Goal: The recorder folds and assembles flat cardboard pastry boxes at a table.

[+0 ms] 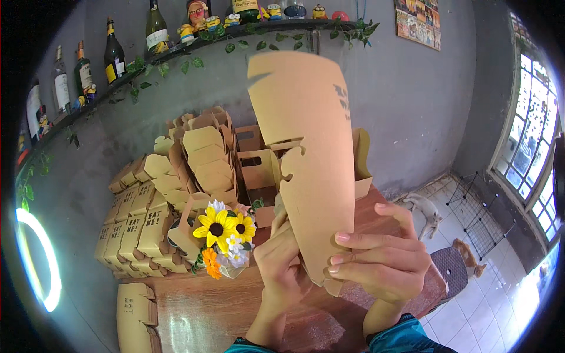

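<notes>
A curved brown cardboard box blank (318, 176) with cut slots and tabs stands upright in front of me, partly folded, dark print near its upper right edge. My left hand (279, 259) is closed on its lower left edge, with some fingers hidden behind the card. My right hand (382, 259) grips the lower right side; several fingertips press on its face and one finger is lifted off. Beneath both hands is the brown wooden table (218, 312). At the table's left front lies a stack of flat printed blanks (134, 317).
Folded brown boxes (138, 220) are piled at the left, beside nested open cartons (206, 153) and carriers with handle holes (257, 169). A flower arrangement (220, 232) stands near my left hand. A stool (450, 270), a white cat (425, 212) and a wire rack (479, 215) are at the right.
</notes>
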Available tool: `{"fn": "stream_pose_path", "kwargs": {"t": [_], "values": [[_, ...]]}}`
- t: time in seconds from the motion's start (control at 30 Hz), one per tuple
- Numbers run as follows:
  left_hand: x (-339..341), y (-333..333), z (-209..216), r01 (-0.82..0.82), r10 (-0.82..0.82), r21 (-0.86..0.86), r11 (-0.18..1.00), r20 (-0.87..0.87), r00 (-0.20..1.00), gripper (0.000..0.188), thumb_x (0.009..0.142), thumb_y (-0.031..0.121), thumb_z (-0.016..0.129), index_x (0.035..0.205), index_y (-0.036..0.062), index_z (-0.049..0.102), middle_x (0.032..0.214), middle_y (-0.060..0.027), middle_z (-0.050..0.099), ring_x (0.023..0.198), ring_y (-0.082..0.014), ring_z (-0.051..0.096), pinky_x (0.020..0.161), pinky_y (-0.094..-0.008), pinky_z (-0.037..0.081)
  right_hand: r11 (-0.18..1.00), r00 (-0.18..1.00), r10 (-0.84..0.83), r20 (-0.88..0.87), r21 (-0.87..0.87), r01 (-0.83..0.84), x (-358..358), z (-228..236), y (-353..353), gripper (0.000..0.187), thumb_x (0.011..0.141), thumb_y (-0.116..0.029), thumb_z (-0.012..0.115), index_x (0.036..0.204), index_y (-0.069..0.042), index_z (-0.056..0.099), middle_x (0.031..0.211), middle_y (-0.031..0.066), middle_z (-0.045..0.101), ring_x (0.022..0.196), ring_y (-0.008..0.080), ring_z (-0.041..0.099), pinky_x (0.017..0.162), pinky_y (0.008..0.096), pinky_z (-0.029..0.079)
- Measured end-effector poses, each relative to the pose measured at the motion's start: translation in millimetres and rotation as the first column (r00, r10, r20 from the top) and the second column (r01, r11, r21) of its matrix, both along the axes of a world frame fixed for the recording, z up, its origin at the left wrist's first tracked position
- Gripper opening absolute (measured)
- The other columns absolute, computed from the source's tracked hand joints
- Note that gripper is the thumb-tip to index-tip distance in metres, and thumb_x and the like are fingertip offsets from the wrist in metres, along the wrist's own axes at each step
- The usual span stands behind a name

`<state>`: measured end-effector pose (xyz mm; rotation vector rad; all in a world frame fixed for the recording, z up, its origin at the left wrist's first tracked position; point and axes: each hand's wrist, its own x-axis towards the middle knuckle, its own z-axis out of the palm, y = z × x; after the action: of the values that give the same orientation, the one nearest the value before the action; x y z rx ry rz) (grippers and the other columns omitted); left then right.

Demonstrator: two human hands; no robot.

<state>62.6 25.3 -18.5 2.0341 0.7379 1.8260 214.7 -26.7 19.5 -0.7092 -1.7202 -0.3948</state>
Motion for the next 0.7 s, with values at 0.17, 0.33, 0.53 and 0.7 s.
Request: {"fn": "stream_pose_path", "kwargs": {"t": [0.17, 0.33, 0.53, 0.7], "values": [[2.5, -9.1, 3.7, 0.573, -0.484, -0.193, 0.797, 0.364, 0.796, 0.053, 0.077, 0.022, 0.081, 0.116, -0.0072, 0.061, 0.112, -0.0148, 0.066, 0.097, -0.0185, 0.066, 0.079, -0.0269, 0.051, 0.99, 0.983, -0.142, 0.112, 0.02, 0.141, 6.1, 3.7, 4.5, 0.018, 0.064, -0.024, 0.076, 0.082, -0.022, 0.078, 0.085, -0.0098, 0.069, 0.092, 0.013, 0.066, 0.091, 0.0386, 0.043], [0.9, -2.4, -7.9, 0.73, -0.641, -0.046, 0.681, 0.445, 0.626, 0.054, 0.084, 0.019, 0.077, 0.124, -0.0112, 0.057, 0.108, -0.0122, 0.069, 0.102, -0.0178, 0.064, 0.092, -0.032, 0.048, 0.996, 0.998, 0.046, 0.041, 0.071, -0.049, 9.0, -10.6, 27.1, 0.037, 0.057, -0.025, 0.081, 0.094, -0.022, 0.08, 0.091, -0.0048, 0.06, 0.076, 0.0135, 0.056, 0.075, 0.0329, 0.04], [5.4, -0.6, -12.4, 0.727, -0.567, -0.087, 0.681, 0.567, 0.598, 0.047, 0.09, 0.024, 0.073, 0.121, -0.0093, 0.062, 0.109, -0.0135, 0.069, 0.108, -0.0187, 0.062, 0.091, -0.031, 0.049, 0.999, 0.978, 0.038, -0.207, 0.028, -0.033, 3.2, -13.1, 38.3, 0.041, 0.062, -0.024, 0.086, 0.101, -0.017, 0.078, 0.096, -0.0002, 0.063, 0.074, 0.014, 0.057, 0.068, 0.0298, 0.045], [-0.2, -3.1, -10.3, 0.707, -0.603, -0.133, 0.695, 0.429, 0.673, 0.04, 0.093, 0.026, 0.07, 0.114, -0.0081, 0.066, 0.122, -0.0167, 0.062, 0.113, -0.0226, 0.059, 0.096, -0.0355, 0.046, 0.999, 0.993, 0.027, -0.117, 0.041, -0.022, 11.7, -7.6, 35.5, 0.04, 0.063, -0.025, 0.085, 0.102, -0.017, 0.079, 0.101, 0.0004, 0.066, 0.076, 0.0159, 0.058, 0.069, 0.0306, 0.047]]}}
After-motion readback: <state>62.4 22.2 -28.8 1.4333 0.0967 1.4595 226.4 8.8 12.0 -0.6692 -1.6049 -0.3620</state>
